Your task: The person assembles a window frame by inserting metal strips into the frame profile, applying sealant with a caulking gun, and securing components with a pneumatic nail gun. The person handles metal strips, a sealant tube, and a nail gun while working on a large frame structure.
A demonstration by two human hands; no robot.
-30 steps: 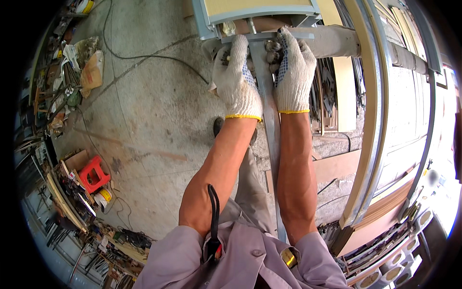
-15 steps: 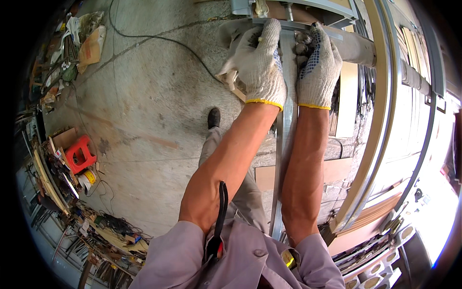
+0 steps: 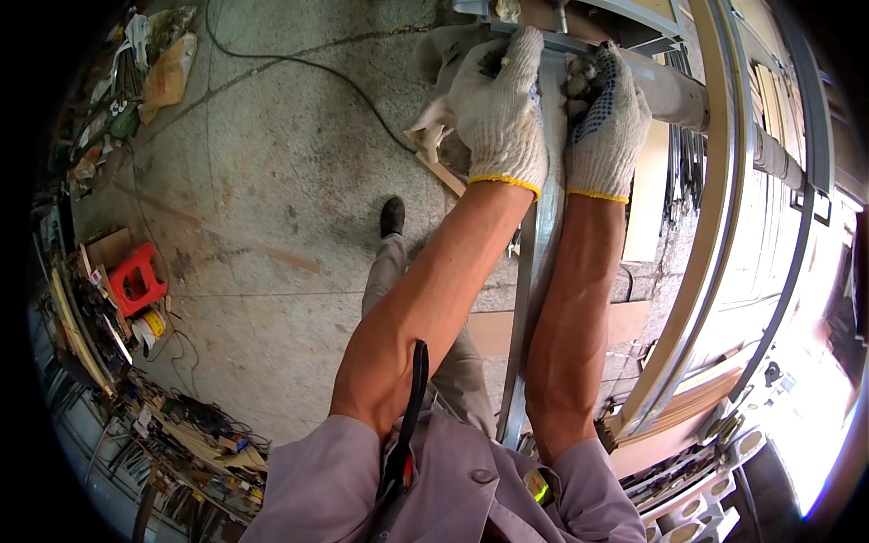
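Note:
Both my hands wear off-white knit work gloves with blue dots and yellow cuffs. A long grey metal bar (image 3: 546, 181) runs between them, from my body up to a grey metal frame (image 3: 625, 20). At the bar's left side my left hand (image 3: 503, 109) is closed, its thumb stretched along the top; what its fingers hold is hidden. Just right of the bar my right hand (image 3: 611, 127) is closed too, its dirty fingertips curled inward and the thumb pointing away; I cannot make out anything in it. Beside my left hand hangs a pale rag (image 3: 432, 125).
Long cream-coloured profiles (image 3: 692, 271) stand close to my right. A thick grey tube (image 3: 672, 95) crosses under the frame. On the concrete floor lie a black cable (image 3: 317, 65) and a wooden strip (image 3: 217, 228). A red stool (image 3: 138, 281) and clutter line the left.
The view has shifted slightly, so the floor things sit a little further left. Both hands keep nearly the same pose by the metal bar.

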